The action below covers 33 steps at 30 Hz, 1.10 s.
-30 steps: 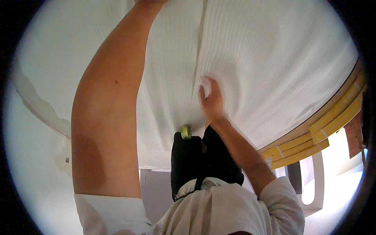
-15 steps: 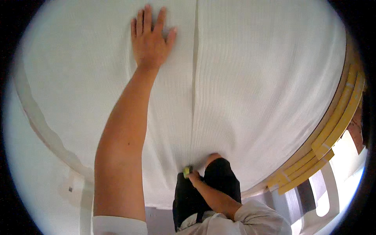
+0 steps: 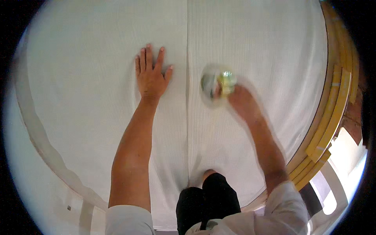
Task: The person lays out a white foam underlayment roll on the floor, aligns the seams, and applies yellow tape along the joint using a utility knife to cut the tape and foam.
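A wide white ribbed cloth [image 3: 98,98] spreads under both my arms, with a straight seam or edge line [image 3: 187,78] running down its middle. My left hand [image 3: 150,82] lies flat on it, left of that line, fingers spread and holding nothing. To the right of the line, my right hand [image 3: 242,102] is smeared by motion. It grips a small yellow-green and dark object [image 3: 226,84] with a shiny surface; blur hides its kind. Whether that object touches the cloth, I cannot tell.
My knees in black shorts [image 3: 207,199] are at the cloth's near side, where folds gather. Long yellow strips or boards [image 3: 329,117] are stacked along the right edge. A pale border [image 3: 43,129] curves along the left, and white shapes with openings [image 3: 331,184] stand at lower right.
My right hand has swung up from beside my knees to the right of the seam, carrying the yellow-green object. My left hand sits lower in view, still flat on the cloth.
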Tool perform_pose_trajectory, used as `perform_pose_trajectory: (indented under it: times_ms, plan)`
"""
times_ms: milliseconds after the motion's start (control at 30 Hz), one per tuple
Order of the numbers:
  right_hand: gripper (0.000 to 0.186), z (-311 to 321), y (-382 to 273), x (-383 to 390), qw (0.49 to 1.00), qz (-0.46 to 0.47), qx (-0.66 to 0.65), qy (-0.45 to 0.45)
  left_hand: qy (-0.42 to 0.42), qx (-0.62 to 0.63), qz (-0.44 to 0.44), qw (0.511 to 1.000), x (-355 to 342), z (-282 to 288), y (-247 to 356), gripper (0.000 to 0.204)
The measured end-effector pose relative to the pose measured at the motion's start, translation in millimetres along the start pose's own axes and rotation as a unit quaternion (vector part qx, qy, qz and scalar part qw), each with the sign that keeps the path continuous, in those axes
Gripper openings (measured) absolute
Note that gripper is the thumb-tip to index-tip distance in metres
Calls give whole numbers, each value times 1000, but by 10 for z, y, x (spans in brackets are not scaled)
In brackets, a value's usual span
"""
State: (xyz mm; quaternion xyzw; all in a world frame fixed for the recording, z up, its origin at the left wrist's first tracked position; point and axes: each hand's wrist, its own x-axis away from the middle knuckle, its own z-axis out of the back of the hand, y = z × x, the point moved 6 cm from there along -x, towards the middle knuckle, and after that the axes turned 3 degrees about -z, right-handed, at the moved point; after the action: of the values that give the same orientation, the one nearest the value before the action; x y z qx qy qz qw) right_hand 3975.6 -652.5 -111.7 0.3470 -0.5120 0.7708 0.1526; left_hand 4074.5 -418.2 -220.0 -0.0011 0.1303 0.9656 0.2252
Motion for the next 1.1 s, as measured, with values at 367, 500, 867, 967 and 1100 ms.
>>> perform_pose_trajectory:
  times_ms: [367,500,867,967,1100]
  plan:
    - [42,820,-1175,-1475,968,186,140,93,29,39,-68,997,-101,25,-27,45]
    - [38,761,-962,-1572,928,250,220,165,9,35,-68,997,-150,140,45,54]
    - [32,449,-587,-1671,738,461,262,417,-5,-4,-55,998,-278,244,17,73]
    - [33,419,-632,-1683,724,458,279,434,-9,-12,-53,998,-295,290,-3,71]
    - [36,376,-677,-1682,744,436,265,432,3,-24,-72,997,-308,350,62,66]
